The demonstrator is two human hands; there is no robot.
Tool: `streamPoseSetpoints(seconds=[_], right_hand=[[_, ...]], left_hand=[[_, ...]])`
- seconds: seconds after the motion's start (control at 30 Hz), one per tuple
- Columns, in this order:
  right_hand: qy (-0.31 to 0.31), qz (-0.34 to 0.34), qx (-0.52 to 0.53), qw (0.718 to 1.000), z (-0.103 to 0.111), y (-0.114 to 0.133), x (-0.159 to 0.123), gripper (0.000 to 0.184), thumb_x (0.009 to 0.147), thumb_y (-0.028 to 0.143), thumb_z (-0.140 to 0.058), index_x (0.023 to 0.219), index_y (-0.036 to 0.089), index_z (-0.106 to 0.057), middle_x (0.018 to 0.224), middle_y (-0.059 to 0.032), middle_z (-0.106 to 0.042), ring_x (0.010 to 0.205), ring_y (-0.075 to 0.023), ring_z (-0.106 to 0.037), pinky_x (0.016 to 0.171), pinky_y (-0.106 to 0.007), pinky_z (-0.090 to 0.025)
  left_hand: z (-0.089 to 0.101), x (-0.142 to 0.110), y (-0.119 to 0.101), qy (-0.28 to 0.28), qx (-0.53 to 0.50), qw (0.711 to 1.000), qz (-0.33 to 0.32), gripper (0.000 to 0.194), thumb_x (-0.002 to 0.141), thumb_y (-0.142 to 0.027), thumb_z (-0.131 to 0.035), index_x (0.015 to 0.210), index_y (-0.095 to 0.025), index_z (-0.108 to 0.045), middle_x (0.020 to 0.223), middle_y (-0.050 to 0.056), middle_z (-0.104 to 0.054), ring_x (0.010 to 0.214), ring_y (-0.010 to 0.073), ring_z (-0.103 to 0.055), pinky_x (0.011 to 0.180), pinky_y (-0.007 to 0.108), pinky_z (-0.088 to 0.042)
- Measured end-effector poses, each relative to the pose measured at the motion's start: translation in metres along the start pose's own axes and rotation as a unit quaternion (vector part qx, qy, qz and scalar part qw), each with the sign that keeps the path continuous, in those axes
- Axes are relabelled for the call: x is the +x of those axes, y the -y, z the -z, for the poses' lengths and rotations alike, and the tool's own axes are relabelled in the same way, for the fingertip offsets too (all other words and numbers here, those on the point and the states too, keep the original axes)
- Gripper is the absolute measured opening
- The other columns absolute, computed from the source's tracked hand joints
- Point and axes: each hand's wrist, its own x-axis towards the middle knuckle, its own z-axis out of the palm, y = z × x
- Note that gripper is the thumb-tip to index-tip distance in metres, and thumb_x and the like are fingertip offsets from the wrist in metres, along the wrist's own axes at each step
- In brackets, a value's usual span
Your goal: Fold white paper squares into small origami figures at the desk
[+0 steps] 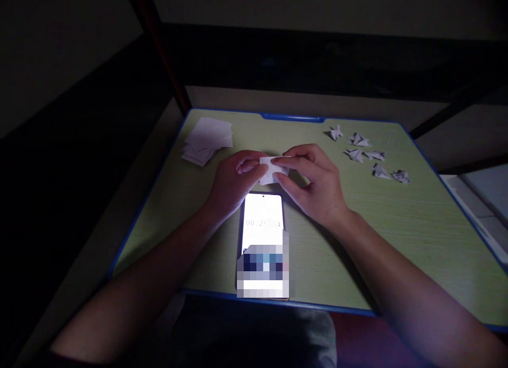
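Between my two hands is a small folded piece of white paper (268, 173), raised a little over the far side of a lit smartphone (262, 212). My left hand (235, 180) pinches its left part, the thumb on the near face and the other fingers mostly hidden behind. On the right part, my right hand (315, 180) has its thumb and forefinger closed on the paper. The phone lies on the table, its screen bright with timer digits and its lower part blurred out.
A loose stack of white paper sheets (208, 135) lies at the back left of the pale green table (397, 241). Several small folded paper figures (354, 155) are spread at the back right. A blue rim (293, 117) edges the tabletop. The surroundings are dark.
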Motion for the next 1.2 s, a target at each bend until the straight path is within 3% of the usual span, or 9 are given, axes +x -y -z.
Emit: streamPoseSetpoints(seconds=[0.13,0.47,0.67,0.97,1.2], right_hand=[[0.014,0.017,-0.023,0.999,0.0,-0.001,-0.001,0.016,0.085,0.027,-0.067,0.101,0.026,-0.073,0.105,-0.007,-0.064,0.095,-0.0215,-0.062,0.081,-0.04,-0.052],[0.007,0.048,-0.072,0.996,0.0,0.003,-0.002,0.014,0.084,0.02,-0.064,0.093,0.027,-0.072,0.099,-0.0055,-0.065,0.09,-0.0216,-0.061,0.075,-0.039,-0.051],[0.007,0.055,-0.072,0.996,-0.002,0.007,-0.002,0.012,0.084,0.019,-0.061,0.09,0.025,-0.07,0.094,-0.0054,-0.068,0.087,-0.0209,-0.062,0.075,-0.038,-0.05],[-0.012,0.086,-0.073,0.994,-0.005,0.006,-0.001,0.006,0.083,0.018,-0.061,0.087,0.021,-0.066,0.089,-0.0059,-0.071,0.083,-0.0205,-0.065,0.074,-0.036,-0.052],[-0.019,0.053,-0.03,0.998,-0.008,0.006,-0.002,0.004,0.082,0.018,-0.063,0.084,0.02,-0.065,0.086,-0.0049,-0.069,0.081,-0.0186,-0.065,0.072,-0.034,-0.052]], left_hand=[[-0.001,-0.001,-0.001,0.003,0.032,0.999,-0.007,0.018,0.069,-0.017,-0.066,0.086,-0.015,-0.071,0.088,0.003,-0.076,0.085,0.0129,-0.071,0.077,0.024,-0.057],[-0.004,-0.006,0.0,0.021,0.069,0.997,-0.038,0.029,0.074,-0.016,-0.063,0.101,-0.012,-0.073,0.091,0.004,-0.078,0.085,0.0122,-0.072,0.075,0.022,-0.058],[-0.004,-0.008,0.0,0.022,0.08,0.996,-0.042,0.024,0.076,-0.015,-0.062,0.097,-0.012,-0.073,0.094,0.006,-0.078,0.089,0.0138,-0.073,0.077,0.023,-0.059],[-0.006,-0.009,-0.005,0.02,0.132,0.989,-0.07,0.022,0.074,-0.008,-0.061,0.092,-0.011,-0.073,0.073,0.0,-0.073,0.069,0.0087,-0.067,0.063,0.017,-0.055],[-0.006,-0.011,-0.008,0.014,0.169,0.982,-0.081,0.022,0.074,-0.006,-0.06,0.092,-0.011,-0.07,0.065,-0.003,-0.067,0.058,0.0063,-0.059,0.053,0.015,-0.048]])
